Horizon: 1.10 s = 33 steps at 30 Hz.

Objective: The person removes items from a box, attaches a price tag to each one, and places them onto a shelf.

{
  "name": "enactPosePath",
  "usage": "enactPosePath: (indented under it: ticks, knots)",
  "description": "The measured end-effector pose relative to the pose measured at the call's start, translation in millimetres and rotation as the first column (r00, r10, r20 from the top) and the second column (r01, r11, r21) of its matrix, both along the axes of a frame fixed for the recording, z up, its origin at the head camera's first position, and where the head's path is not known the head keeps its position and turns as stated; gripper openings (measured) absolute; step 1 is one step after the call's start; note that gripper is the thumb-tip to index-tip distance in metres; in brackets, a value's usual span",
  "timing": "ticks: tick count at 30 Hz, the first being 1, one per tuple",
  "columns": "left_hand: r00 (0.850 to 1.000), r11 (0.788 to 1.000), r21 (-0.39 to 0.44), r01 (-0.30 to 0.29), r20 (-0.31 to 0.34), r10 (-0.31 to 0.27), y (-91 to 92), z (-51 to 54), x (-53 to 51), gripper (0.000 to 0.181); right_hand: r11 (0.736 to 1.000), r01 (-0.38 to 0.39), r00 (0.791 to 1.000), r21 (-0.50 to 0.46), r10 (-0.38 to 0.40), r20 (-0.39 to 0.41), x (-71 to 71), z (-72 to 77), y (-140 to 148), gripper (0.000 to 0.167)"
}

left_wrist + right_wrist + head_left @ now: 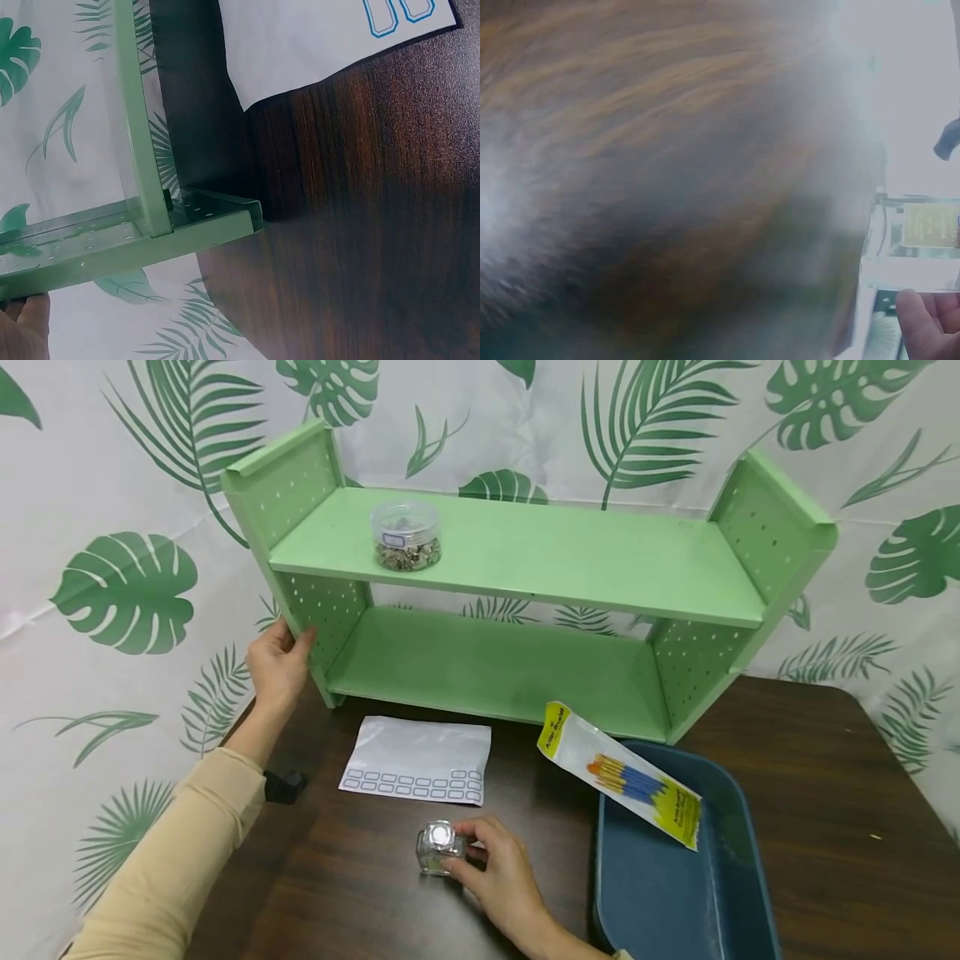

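A green two-tier shelf [480, 652] with perforated side panels stands against the patterned backdrop. My left hand [279, 662] grips the edge of its left side panel [112, 255], below the upper tier. Over the table, my right hand [501, 881] holds a small clear glass jar [440, 848] with a shiny silver top between thumb and fingers. A yellowish label shows through the glass jar [922, 225] in the right wrist view. Just beyond the jar lies a white sheet [416, 752] printed with rows of small outlined labels.
A round clear tub [406, 537] of small metallic pieces sits on the upper tier, towards the left. At right, a dark blue tray [660, 893] lies on the brown table [330, 877]. A packet of paintbrushes [622, 777] leans across the tray's rim. A small black object [285, 787] lies near the left forearm.
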<state>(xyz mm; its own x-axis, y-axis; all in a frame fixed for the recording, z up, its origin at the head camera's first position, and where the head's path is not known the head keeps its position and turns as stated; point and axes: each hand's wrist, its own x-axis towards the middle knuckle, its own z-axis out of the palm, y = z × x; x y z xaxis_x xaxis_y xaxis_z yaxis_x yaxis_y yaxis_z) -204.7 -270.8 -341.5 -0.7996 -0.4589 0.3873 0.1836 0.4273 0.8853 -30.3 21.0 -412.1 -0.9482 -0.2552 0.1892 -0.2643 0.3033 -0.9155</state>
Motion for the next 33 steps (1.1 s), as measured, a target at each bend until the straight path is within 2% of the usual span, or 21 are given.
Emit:
enactPosePath:
  ticks: [3, 7, 13, 17, 19, 25, 28, 31, 33]
  knots:
    - [1.000, 1.000, -0.011, 0.004, -0.008, -0.004, -0.4, -0.3, 0.3, 0.029, 0.999, -0.017, 1.000, -0.033, 0.018, 0.025, 1.0, 12.3, 2, 0.025]
    - [1.000, 1.000, -0.018, 0.007, -0.004, -0.007, -1.1, 0.5, 0.5, 0.029, 0.999, -0.031, 0.999, -0.040, 0.033, 0.037, -2.7, 38.0, 6, 0.025]
    - [1.000, 0.999, -0.043, 0.002, 0.007, -0.002, -1.4, 1.6, 1.5, 0.027, 0.997, -0.071, 0.996, -0.026, 0.072, 0.061, -13.6, 87.8, 22, 0.027]
    - [1.000, 0.998, -0.065, -0.007, -0.001, 0.007, -1.3, 1.5, 1.6, 0.027, 0.990, -0.126, 0.987, -0.056, 0.131, 0.095, -21.2, 120.3, 35, 0.028]
    - [1.000, 0.997, -0.070, -0.006, -0.010, 0.005, -1.2, 1.6, 1.4, 0.027, 0.988, -0.135, 0.987, -0.067, 0.141, 0.083, -25.7, 134.5, 41, 0.028]
    - [1.000, 0.996, -0.085, -0.004, -0.006, 0.004, -1.2, 3.3, 2.2, 0.028, 0.998, -0.062, 0.998, -0.002, 0.062, 0.009, -46.2, 172.3, 61, 0.024]
    - [1.000, 0.996, -0.091, -0.002, -0.005, 0.001, -0.7, 3.6, 3.4, 0.028, 0.999, -0.023, 1.000, 0.026, 0.023, 0.003, -57.5, 189.8, 70, 0.022]
    - [1.000, 0.996, -0.086, 0.003, -0.014, -0.005, -0.3, 3.8, 4.0, 0.028, 1.000, -0.007, 1.000, 0.000, 0.007, 0.009, -70.1, 206.7, 77, 0.021]
    - [1.000, 0.996, -0.087, 0.002, -0.016, -0.003, -0.4, 3.7, 4.3, 0.027, 0.998, -0.010, 1.000, -0.063, 0.012, 0.024, -79.2, 216.8, 81, 0.021]
